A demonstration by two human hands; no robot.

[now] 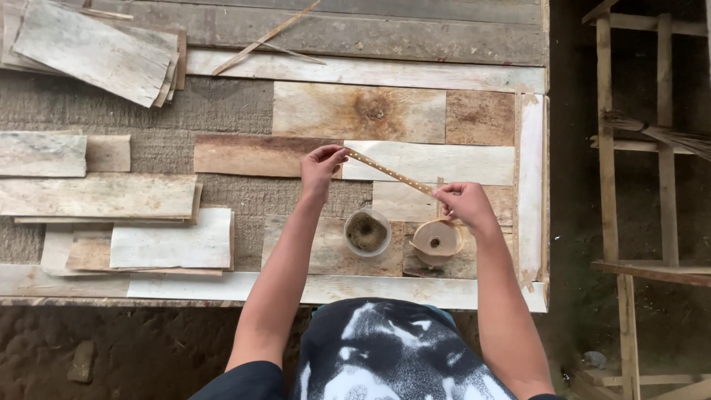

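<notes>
Perforated paper tape (389, 174): light, limp, likely tearable; pinched taut by left hand (320, 169) and right hand (463, 205), above its roll (437, 241).

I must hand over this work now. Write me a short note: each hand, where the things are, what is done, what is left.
Left hand: pinches the free end of the perforated paper tape.
Right hand: pinches the same strip nearer the tape roll, strip taut between hands.
Small round container: on the veneer, left of the roll.
Done: veneer pieces laid edge to edge at the right.
Left: strip not yet stuck down; loose pieces lie at the left.
</notes>
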